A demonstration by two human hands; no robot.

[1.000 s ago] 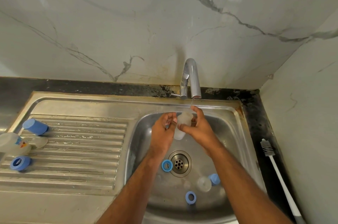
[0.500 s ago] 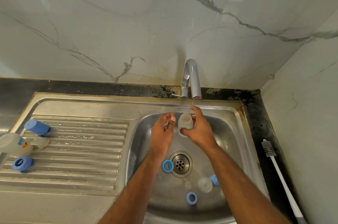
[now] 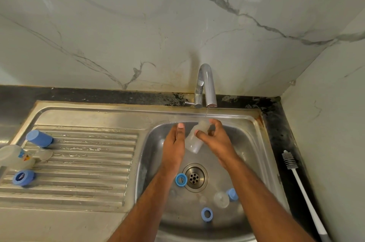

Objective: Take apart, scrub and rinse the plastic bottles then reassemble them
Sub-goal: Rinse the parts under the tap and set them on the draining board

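While a thin stream is falling from the chrome tap (image 3: 206,85), you are standing over the stainless steel sink (image 3: 254,143), its ribbed drainboard (image 3: 88,162) lying to your left. No writing is readable; the translucent bottle on the drainboard (image 3: 14,155) is showing only a small blue and orange label. Compared with half a second ago, the clear plastic bottle (image 3: 194,139) is now tilting, its mouth up under the stream and its base lower left. Your right hand (image 3: 215,141) is pinching its upper part, thumb and fingers curled round it. Your left hand (image 3: 174,146) is lying flat beside the bottle, fingers straight and together. A white bottle brush (image 3: 302,190) is resting on the dark counter at right. Blue rings (image 3: 181,179) and a clear dome (image 3: 221,199) are sitting round the drain (image 3: 195,178).
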